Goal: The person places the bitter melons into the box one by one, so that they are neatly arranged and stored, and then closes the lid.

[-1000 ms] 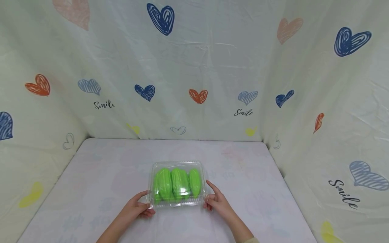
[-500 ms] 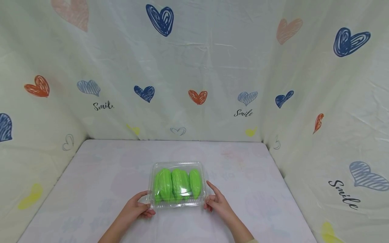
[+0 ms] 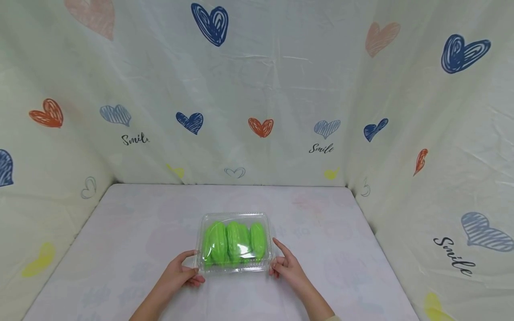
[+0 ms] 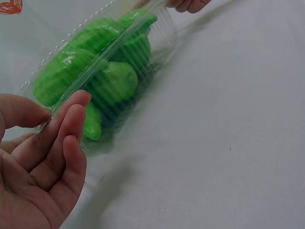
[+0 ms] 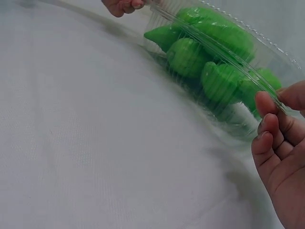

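Note:
A clear plastic clamshell box (image 3: 237, 269) sits near the middle of the table, its lid down. Inside lie several bright green, ridged, elongated pieces (image 3: 218, 243) that look like toy bitter melons. My left hand (image 3: 177, 273) pinches the rim at the box's near left corner between thumb and index finger. At the near right corner, my right hand (image 3: 288, 265) pinches the rim the same way, its index finger stretched along the side. Both wrist views show the rim (image 4: 90, 71) between thumb and fingers, the other fingers curled loosely below it.
A pale cloth covers the table (image 3: 140, 232). Behind it and on both sides hangs a white curtain (image 3: 293, 93) printed with hearts and the word "Smile".

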Demonstrator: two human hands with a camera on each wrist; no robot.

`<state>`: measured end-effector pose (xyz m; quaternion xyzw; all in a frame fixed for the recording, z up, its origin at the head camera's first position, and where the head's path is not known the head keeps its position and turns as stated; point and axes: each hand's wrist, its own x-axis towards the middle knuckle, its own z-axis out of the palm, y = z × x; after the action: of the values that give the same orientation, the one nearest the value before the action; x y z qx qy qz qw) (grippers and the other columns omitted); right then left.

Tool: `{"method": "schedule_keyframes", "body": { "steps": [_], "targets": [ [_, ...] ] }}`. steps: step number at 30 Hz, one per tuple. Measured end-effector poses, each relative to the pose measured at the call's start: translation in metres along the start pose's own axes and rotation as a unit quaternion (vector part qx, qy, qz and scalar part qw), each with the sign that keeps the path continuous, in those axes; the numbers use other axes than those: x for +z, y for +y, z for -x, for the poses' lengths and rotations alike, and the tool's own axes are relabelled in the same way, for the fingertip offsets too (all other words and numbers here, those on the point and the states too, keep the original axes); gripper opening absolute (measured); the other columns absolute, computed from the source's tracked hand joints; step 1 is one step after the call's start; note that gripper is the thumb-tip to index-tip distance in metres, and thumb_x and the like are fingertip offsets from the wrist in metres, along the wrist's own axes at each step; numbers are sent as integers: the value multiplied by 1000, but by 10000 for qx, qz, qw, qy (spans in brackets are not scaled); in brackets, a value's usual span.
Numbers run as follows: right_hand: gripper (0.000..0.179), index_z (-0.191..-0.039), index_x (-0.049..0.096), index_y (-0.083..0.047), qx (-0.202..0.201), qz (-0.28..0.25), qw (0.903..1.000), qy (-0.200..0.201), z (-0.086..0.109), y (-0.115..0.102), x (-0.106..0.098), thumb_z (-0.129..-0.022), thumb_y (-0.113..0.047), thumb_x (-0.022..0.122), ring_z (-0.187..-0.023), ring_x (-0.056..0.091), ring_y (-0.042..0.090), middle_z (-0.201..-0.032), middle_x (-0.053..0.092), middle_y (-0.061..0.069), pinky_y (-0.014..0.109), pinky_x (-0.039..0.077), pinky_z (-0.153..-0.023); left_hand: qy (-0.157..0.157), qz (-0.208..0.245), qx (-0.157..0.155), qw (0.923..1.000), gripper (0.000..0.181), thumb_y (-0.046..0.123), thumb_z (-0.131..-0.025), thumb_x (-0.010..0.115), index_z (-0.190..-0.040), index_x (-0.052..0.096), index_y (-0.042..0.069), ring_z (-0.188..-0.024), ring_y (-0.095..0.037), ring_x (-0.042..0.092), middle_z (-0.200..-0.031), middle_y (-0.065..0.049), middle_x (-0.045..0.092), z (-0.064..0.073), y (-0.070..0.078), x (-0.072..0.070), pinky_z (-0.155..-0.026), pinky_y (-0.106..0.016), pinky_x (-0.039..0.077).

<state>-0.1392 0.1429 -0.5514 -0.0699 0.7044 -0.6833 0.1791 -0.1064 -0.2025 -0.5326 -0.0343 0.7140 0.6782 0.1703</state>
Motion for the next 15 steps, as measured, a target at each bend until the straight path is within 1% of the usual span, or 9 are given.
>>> {"method": "schedule_keyframes", "body": {
  "steps": [3,6,10,12,13,15],
  "targets": [
    [75,-155,20,-6,-43,76,10000,8,0,1,-1,-91,6,56,-61,55,13,-75,64,11,25,48,-60,97,-114,-48,9999,62,-6,-89,55,-140,22,-16,-64,-26,69,-74,-24,69,0,0,1,-60,-37,57],
    [75,-155,21,-7,-13,171,9998,40,0,1,-1,-91,5,59,-61,56,13,-76,65,13,24,49,-60,115,-154,-83,9998,61,-6,-90,55,-141,22,-15,-63,-27,69,-73,-24,69,-1,0,1,-60,-37,57],
    [75,-155,21,-6,73,264,9996,83,-1,-1,-2,-91,7,59,-62,57,14,-80,65,23,25,49,-59,65,-104,-65,9999,62,-6,-89,55,-141,21,-15,-64,-28,69,-74,-25,68,0,-1,0,-61,-37,57],
    [75,-154,20,-3,41,323,9994,69,-2,-1,-3,-90,9,58,-62,57,15,-81,63,28,25,49,-59,57,-102,-44,9999,63,-6,-89,56,-141,22,-15,-64,-28,69,-74,-25,68,0,0,0,-60,-37,57],
    [74,-154,20,-1,13,344,9994,69,-3,-2,-3,-90,10,57,-62,57,16,-81,63,30,26,49,-59,58,-102,-35,9999,62,-5,-89,56,-141,22,-15,-64,-28,69,-74,-25,68,0,0,0,-60,-36,57],
    [74,-153,20,0,-17,386,9992,108,-4,-2,-3,-90,11,57,-61,56,16,-79,62,30,26,49,-59,40,-87,-11,10000,62,-6,-89,55,-141,22,-15,-64,-27,69,-75,-25,69,-1,1,1,-60,-36,56]
  ]
}}
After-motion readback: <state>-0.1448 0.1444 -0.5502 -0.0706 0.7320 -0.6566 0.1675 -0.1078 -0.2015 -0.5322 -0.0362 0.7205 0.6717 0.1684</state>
